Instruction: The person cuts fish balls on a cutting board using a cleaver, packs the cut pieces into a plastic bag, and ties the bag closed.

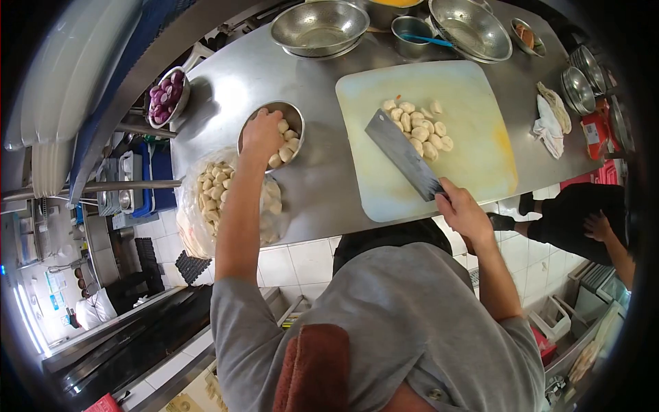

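My left hand [263, 132] reaches down into a metal bowl [299, 117] that holds pale, round pieces [289, 141] looking like button mushrooms. Its fingertips are hidden inside the bowl, so their grip does not show. In my right hand [465, 209] is the dark handle of a cleaver [405, 154]. The broad blade slants up and left across a pale cutting board [384, 86]. Against the blade's right side lies a pile of the same mushroom-like pieces [423, 128]. An open plastic bag [214, 189] with many more stands below the bowl, partly behind my left forearm.
Colanders [319, 27] and a small pot [412, 38] with a blue-handled utensil line the table's far side. A bowl of purple onions [166, 97] sits at the left edge. Cloths [549, 123] lie right of the board. Another person [583, 223] stands at the right.
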Demonstrator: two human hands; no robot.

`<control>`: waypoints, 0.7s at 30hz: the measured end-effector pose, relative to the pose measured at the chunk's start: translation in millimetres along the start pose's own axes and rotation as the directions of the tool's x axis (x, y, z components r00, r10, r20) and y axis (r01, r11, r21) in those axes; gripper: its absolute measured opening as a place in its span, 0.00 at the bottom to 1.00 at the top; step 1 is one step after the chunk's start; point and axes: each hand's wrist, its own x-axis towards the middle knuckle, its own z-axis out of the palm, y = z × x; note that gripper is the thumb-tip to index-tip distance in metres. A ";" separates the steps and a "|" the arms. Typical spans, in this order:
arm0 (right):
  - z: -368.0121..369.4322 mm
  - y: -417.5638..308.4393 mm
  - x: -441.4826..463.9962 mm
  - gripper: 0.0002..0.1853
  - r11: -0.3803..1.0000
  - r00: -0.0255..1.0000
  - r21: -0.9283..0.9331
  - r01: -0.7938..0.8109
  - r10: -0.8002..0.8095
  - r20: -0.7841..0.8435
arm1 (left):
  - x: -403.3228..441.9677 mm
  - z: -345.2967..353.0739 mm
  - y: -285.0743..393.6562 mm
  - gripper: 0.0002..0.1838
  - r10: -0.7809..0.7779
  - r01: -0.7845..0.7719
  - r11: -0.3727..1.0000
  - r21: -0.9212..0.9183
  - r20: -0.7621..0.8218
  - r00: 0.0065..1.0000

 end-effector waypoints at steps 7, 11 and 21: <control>0.8 -9.6 -3.4 0.13 0.998 0.998 0.025 -0.061 0.061 0.006 | 11.4 -10.5 0.7 0.24 0.059 -0.053 0.994 -0.093 0.063 0.996; 6.6 -0.1 -5.3 0.10 0.998 0.998 0.062 0.031 -0.028 -0.058 | 3.0 -19.5 13.1 0.25 0.083 -0.085 0.962 -0.258 -0.017 0.996; 1.0 -4.7 -3.8 0.11 0.997 0.998 0.053 -0.063 0.063 -0.011 | -67.4 53.0 200.2 0.26 0.224 -0.388 0.712 -0.585 -0.335 0.915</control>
